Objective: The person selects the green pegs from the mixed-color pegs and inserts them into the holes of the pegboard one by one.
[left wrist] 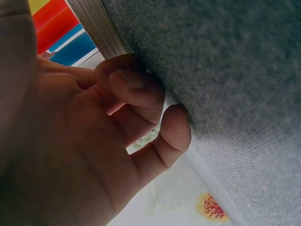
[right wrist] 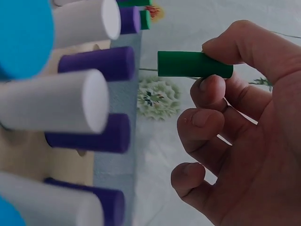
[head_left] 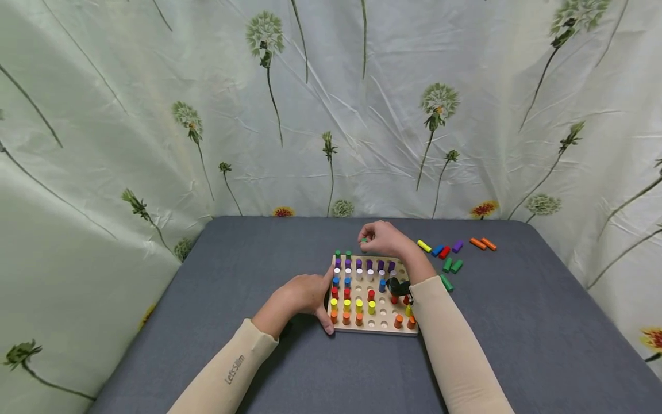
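A wooden pegboard (head_left: 374,330) stands on the table with rows of orange, yellow, red, blue, white, purple and green pegs. Against its left side lies my left hand (head_left: 305,294), holding the edge, with the thumb at the front left corner. The left wrist view shows that hand's fingers (left wrist: 136,89) bent beside the board's wooden edge. Over the far edge, my right hand (head_left: 385,238) pinches a green peg (right wrist: 181,64) between thumb and index finger. The peg is clear of the board, near the purple pegs (right wrist: 101,63). My right forearm hides part of the board's right side.
Loose pegs lie right of the board: several green ones (head_left: 447,265), a yellow one (head_left: 424,246), a blue one (head_left: 438,250), a red one (head_left: 444,252), a purple one (head_left: 457,246) and two orange ones (head_left: 478,244). Behind the grey table (head_left: 248,259) hangs a flowered curtain (head_left: 362,144).
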{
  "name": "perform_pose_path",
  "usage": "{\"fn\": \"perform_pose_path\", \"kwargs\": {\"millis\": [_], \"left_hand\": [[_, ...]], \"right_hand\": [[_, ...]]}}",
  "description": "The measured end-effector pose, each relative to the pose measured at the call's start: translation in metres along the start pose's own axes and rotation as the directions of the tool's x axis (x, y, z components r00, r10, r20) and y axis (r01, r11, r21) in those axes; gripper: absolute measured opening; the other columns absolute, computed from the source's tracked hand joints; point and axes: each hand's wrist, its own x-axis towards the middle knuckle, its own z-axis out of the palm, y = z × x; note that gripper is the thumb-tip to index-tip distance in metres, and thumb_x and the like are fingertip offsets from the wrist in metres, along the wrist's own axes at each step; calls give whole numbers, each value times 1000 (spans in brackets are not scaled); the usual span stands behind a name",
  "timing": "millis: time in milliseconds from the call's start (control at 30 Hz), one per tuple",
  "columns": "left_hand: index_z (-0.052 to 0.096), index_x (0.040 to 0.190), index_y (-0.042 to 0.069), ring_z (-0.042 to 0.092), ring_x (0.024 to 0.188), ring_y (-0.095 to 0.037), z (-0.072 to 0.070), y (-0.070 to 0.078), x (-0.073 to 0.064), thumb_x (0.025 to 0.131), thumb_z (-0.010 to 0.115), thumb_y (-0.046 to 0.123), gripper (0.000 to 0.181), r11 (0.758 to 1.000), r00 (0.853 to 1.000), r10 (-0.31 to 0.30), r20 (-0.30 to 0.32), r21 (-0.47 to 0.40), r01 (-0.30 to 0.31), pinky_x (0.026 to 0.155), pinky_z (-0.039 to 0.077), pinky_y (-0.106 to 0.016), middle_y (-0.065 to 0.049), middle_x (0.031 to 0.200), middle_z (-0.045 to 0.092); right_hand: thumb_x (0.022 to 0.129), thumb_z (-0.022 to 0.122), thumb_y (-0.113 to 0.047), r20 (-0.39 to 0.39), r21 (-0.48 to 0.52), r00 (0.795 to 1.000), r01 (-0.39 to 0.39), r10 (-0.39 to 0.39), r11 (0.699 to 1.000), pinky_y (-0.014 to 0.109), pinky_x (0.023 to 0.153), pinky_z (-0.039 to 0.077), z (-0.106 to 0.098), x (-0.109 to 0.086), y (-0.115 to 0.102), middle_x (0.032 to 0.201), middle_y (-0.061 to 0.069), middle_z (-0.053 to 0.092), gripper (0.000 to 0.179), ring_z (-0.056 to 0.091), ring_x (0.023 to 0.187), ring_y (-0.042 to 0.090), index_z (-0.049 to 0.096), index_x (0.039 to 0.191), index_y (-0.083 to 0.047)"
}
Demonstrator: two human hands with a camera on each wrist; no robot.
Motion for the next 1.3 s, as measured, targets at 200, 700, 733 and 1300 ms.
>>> {"fn": "perform_pose_path", "kwargs": {"millis": [200, 700, 733, 1300], "left_hand": [[4, 173, 13, 60, 140, -25, 0, 0, 0, 62, 90, 76, 154, 1000, 1000, 1, 1, 10, -1, 121, 45, -45, -10, 162, 54], [6, 172, 12, 59, 140, -25, 1, 0, -1, 62, 90, 76, 153, 1000, 1000, 8, -1, 8, -8, 121, 45, -45, -10, 164, 52], [7, 172, 12, 59, 140, -25, 1, 0, -1, 62, 90, 77, 152, 1000, 1000, 10, -2, 12, -10, 121, 45, -45, -10, 163, 52], [9, 172, 12, 58, 143, -26, 0, 0, -1, 62, 90, 76, 151, 1000, 1000, -1, 3, 15, 1, 122, 44, -45, -11, 164, 51]], "right_hand": [[99, 61, -12, 34, -24, 999, -7, 8, 1000, 35, 75, 43, 8, 5, -2, 85, 3, 61, 23, 48, 73, 17, 73, 115, -2], [101, 65, -13, 83, -49, 994, -71, 75, 996, 31, 69, 45, 18, 9, -4, 87, 5, 64, 12, 52, 71, 17, 74, 107, -10], [101, 65, -13, 84, -44, 994, -72, 76, 996, 31, 69, 45, 19, 9, -3, 87, 5, 65, 12, 52, 71, 17, 74, 107, -9], [104, 66, -18, 107, -57, 990, -91, 97, 994, 31, 70, 48, 21, 10, 0, 95, 6, 72, 13, 59, 74, 17, 75, 109, -10]]}}
